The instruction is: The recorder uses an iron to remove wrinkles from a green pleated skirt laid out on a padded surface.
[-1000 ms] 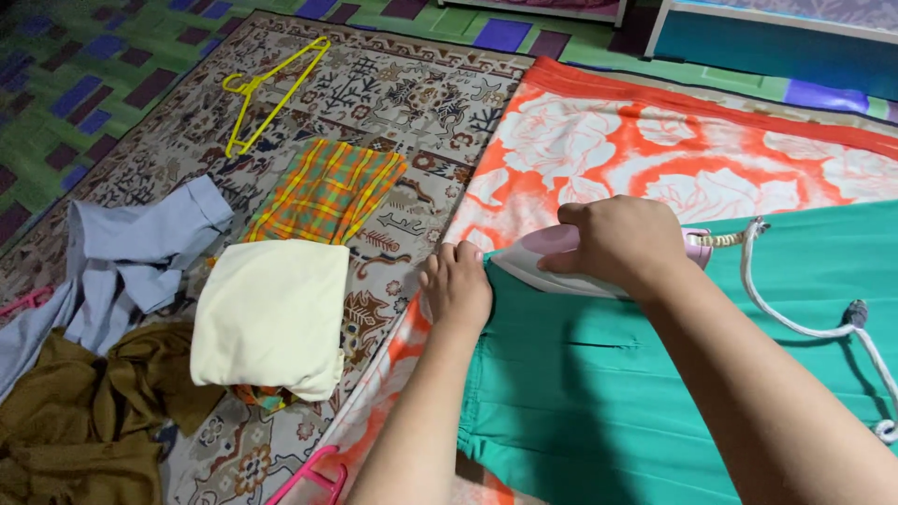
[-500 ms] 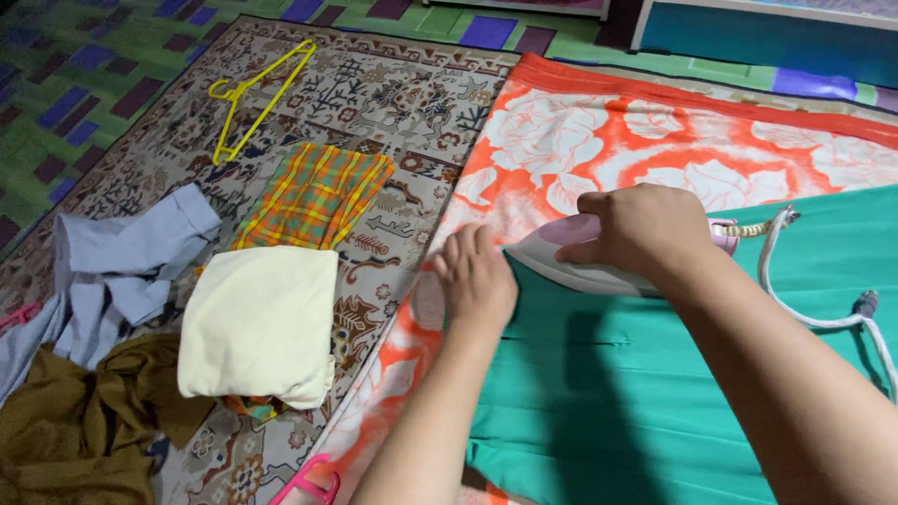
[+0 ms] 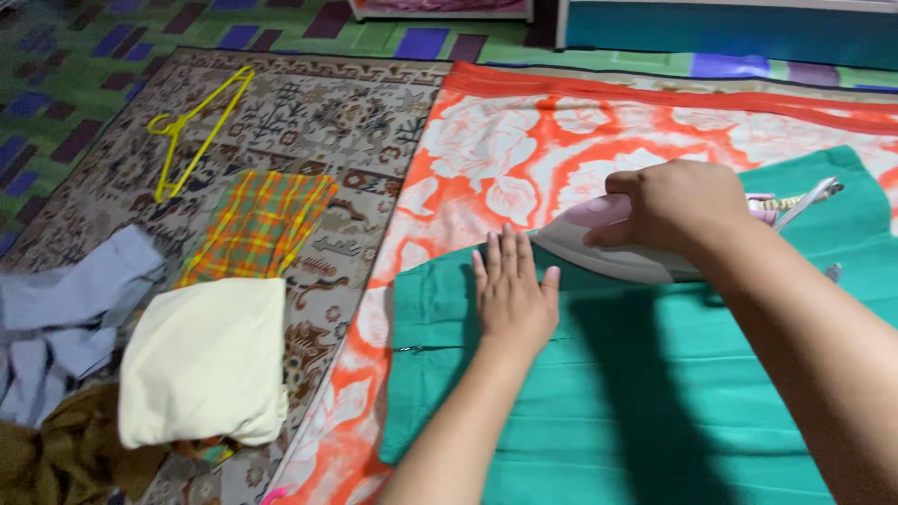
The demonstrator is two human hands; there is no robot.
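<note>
On the floor's orange floral blanket (image 3: 486, 159), a soft, limp green garment (image 3: 636, 402) lies flat under the spread left hand (image 3: 512, 297); the right hand (image 3: 675, 206) grips the heavy pink iron (image 3: 599, 245) by its handle.

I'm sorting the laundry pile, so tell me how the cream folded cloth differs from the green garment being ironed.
The cream folded cloth is folded into a compact bundle, while the green garment lies spread flat. The cream cloth sits on the patterned rug atop other cloth, untouched; the green garment lies on the orange floral sheet, with the left hand pressing it and the right hand holding the iron on it. Both are plain, single-coloured fabric.
</note>
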